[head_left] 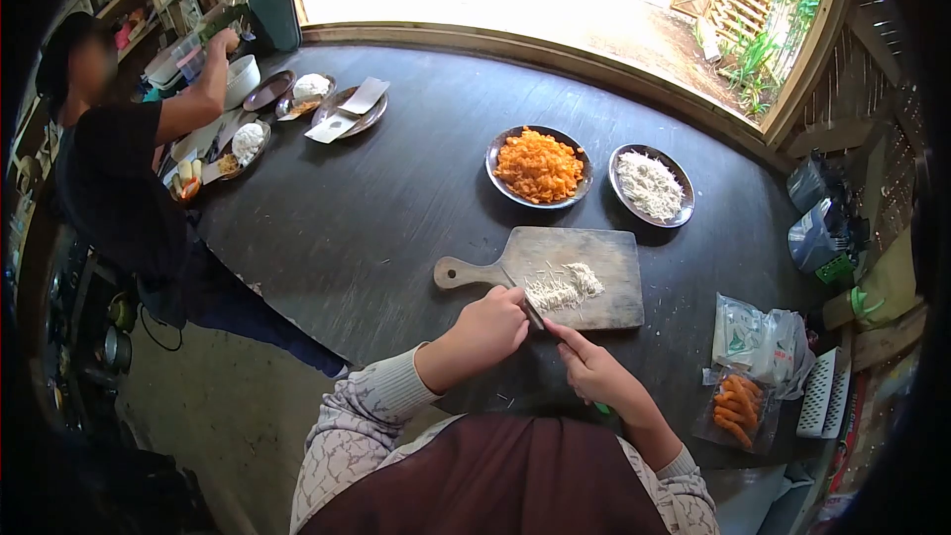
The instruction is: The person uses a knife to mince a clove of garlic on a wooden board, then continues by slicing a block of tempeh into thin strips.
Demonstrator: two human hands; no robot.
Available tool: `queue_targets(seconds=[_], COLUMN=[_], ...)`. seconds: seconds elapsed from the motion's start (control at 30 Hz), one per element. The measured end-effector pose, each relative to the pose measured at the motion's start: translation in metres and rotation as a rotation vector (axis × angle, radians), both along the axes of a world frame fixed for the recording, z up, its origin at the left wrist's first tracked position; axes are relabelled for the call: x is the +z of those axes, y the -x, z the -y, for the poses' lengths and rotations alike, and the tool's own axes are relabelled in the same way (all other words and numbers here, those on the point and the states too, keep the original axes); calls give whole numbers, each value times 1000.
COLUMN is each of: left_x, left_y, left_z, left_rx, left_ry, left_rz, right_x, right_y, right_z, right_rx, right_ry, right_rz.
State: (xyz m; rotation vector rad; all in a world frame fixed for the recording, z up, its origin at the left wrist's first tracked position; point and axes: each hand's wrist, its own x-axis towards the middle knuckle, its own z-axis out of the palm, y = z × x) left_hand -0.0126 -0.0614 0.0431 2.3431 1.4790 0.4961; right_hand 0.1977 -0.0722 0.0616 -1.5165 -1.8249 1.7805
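Observation:
A wooden cutting board (616, 272) with a round-ended handle lies on the dark table, bearing a small heap of thin pale shreds (557, 289). The dark blade of a knife (536, 318) slants across the board's front edge. My left hand (485, 334) is closed, its fingertips pinched at the blade. My right hand (598, 373) is closed around the knife on the near side, with a bit of green showing below the palm. Behind the board stand a bowl of chopped orange pieces (540, 166) and a plate of white shreds (650, 186).
Bagged orange sticks (737, 408), plastic packages (758, 342) and a white perforated basket (824, 391) lie at the right. Another person (119, 168) stands at the left table edge, near several plates and a white tub (241, 81). A window frame (475, 35) borders the far side.

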Motion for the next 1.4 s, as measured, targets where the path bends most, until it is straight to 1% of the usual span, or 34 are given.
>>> queue_targets(seconds=[0.07, 0.13, 0.2, 0.27, 0.4, 0.57, 0.67, 0.8, 0.87, 0.9, 0.97, 1.0, 1.07, 1.2, 1.27, 1.4], left_x=[2, 5, 4, 6, 9, 10, 9, 10, 11, 11, 11, 10, 10, 7, 9, 11], left_y=[-1, -1, 0, 2, 3, 1, 2, 2, 2, 2, 1, 1, 4, 5, 4, 5], left_z=[0, -1, 0, -1, 1, 2, 2, 3, 2, 2, 3, 3, 1, 2, 1, 2], left_rx=[2, -12, -20, -23, -9, 5, 9, 6, 1, 1, -5, -5, -2, -20, -18, -22], left_ry=[12, 39, 45, 43, 53, 57, 55, 52, 45, 49, 51, 53, 47, 57, 66, 81], left_rz=[-21, -77, -76, -76, -85, -115, -105, -121, -132, -140, -155, -136, -126, -106, -103, -131], right_x=[-1, -4, -2, 5, 5, 3, 7, 2, -1, -4, -8, -7, -2, 4, 4, 3], right_y=[4, 9, 8, 6, 3, 0, 2, 2, 4, 5, 9, 9, 4, -1, -2, 0], right_z=[1, 1, -1, -3, 0, 0, 0, 0, 1, 1, 0, -1, -3, -1, 0, 0], right_rx=[8, 3, -7, -8, -39, 7, -11, 5, 10, 6, 14, 12, -12, -20, 3, 6], right_ry=[-132, -145, -172, -33, -76, -94, -39, -41, -124, -121, -251, -258, -129, -153, -101, -81], right_rz=[35, 39, 38, 35, 23, 29, 32, 46, 44, 45, 3, -4, -5, 45, 22, 36])
